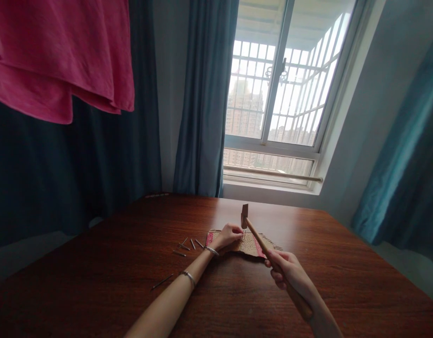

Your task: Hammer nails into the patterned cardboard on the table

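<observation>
My right hand [289, 270] is wrapped around the wooden handle of a hammer [256, 231]. The hammer's head is raised just above my left hand [229, 234], whose fingertips are pinched together on a thin upright nail-like pin [244, 233]. Beneath the pin lies a tan sheet [250, 245], dotted with many small holes or marks and pink at both ends. Its near edge looks dark and wavy. My left hand rests over the sheet's left part and hides some of it. Whether the pin has gone into the sheet is too small to tell.
Several thin metal rods [192, 244] lie loose left of the sheet, and a longer one [162, 281] is nearer to me. Small pins [273, 242] line the sheet's right side. The brown wooden table [96, 291] reaches toward a window and blue curtains [205, 103]. A pink cloth [96, 61] hangs upper left.
</observation>
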{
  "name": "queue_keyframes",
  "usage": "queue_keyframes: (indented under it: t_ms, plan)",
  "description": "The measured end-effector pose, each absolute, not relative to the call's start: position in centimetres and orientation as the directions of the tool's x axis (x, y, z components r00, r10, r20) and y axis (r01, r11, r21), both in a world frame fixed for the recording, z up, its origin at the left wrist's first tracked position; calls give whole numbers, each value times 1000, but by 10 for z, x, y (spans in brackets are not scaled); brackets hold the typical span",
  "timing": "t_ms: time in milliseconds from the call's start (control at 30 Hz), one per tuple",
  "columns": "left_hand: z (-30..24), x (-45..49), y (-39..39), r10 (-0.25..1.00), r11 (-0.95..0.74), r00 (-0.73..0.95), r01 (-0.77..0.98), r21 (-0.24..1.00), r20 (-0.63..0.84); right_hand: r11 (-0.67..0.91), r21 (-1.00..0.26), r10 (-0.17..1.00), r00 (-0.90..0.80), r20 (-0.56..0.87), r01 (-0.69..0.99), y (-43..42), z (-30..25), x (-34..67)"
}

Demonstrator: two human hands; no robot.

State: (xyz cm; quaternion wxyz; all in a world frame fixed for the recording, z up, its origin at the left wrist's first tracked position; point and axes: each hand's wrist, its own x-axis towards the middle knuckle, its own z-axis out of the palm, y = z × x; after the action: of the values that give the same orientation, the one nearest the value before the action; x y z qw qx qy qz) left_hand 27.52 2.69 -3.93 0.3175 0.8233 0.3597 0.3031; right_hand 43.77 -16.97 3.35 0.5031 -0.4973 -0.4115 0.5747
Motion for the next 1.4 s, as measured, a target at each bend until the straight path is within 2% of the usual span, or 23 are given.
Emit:
queue_keyframes:
  t_ms: [900,1400]
  plan:
    - [-40,275,28,778,-550,561,392,737,283,-165,-972,986,11,-169,-167,-175,35,438]
    - [-36,274,24,781,-553,567,431,713,262,-119,-976,992,22,-125,-182,-174,35,454]
